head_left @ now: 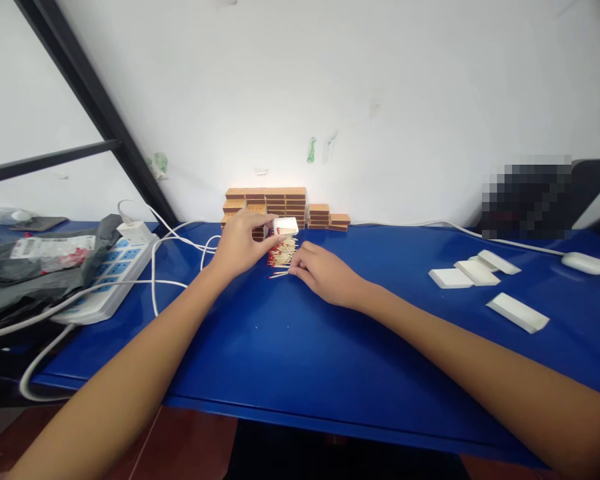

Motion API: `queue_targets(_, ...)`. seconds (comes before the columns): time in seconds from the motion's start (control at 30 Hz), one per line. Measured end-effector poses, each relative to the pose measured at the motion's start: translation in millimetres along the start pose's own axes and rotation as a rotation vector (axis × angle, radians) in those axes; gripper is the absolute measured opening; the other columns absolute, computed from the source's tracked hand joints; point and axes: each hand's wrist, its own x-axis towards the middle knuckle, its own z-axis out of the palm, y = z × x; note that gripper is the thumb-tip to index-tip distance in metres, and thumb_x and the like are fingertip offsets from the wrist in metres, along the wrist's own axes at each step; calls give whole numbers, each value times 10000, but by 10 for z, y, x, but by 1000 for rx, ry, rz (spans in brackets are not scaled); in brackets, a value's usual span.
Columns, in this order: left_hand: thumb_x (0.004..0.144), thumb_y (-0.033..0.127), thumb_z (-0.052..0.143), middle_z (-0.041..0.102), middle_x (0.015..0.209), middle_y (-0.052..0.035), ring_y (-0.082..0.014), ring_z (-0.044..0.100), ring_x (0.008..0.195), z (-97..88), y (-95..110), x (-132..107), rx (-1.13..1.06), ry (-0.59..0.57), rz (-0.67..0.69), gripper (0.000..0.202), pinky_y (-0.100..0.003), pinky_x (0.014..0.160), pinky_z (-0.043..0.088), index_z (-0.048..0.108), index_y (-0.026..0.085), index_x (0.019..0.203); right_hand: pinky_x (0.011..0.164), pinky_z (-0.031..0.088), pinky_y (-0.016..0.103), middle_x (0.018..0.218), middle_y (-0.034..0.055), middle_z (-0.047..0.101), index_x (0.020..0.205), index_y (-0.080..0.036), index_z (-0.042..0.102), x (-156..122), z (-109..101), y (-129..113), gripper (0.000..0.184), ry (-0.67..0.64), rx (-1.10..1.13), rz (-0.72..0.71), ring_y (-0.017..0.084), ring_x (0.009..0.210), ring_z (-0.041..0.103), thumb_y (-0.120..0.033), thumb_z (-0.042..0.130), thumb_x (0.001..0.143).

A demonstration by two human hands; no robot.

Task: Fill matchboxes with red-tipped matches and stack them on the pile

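My left hand (240, 243) is closed on a small white matchbox tray (285, 226), held just above a pile of red-tipped matches (283, 253) on the blue table (280, 347). My right hand (325, 275) rests on the table to the right of the pile, its fingers curled and the fingertips pinching at a few loose matches (279, 273) at the pile's near edge. Behind both hands, stacked brown matchboxes (280, 202) stand against the white wall.
Several white matchbox trays (475, 272) and another (517, 312) lie at the right. A white power strip (114, 273) with white cables (155, 280) and a grey plastic bag (35, 267) sit at the left. A white mouse (584, 263) is at the far right.
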Motion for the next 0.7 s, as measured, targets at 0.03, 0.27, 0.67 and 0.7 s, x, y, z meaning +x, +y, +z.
queue_targets(0.03,895,345,851,799,916,-44,-241,678,822,2,-4,-2,-1,3,-3,214,-400,819,515,813,237,1076,861,468,349,1019,82,626,966,-174,648,-7,6,-24,117,-13,0,-11,208,910,592,-189,572,1054)
queue_targets(0.27,879,344,867,813,977,-65,-254,702,880,8,-15,-10,-14,13,4,282,-420,891,532,812,216,1125,862,466,352,1082,81,625,1059,-191,658,-8,46,-54,44,6,-1,-26,210,923,595,-196,637,1021)
queue_targets(0.67,896,380,842,801,919,-70,-277,709,879,32,-65,-9,1,-119,47,230,-415,847,508,829,220,1060,860,466,353,1062,83,621,996,-206,614,-34,-122,65,119,185,-17,-23,223,953,599,-234,528,1073)
queue_targets(0.7,902,400,836,797,909,-67,-271,706,873,40,-47,-13,-32,-138,56,240,-407,837,508,831,220,1061,860,465,357,1059,85,619,997,-210,610,-31,-158,89,123,259,-27,0,230,961,600,-245,522,1075)
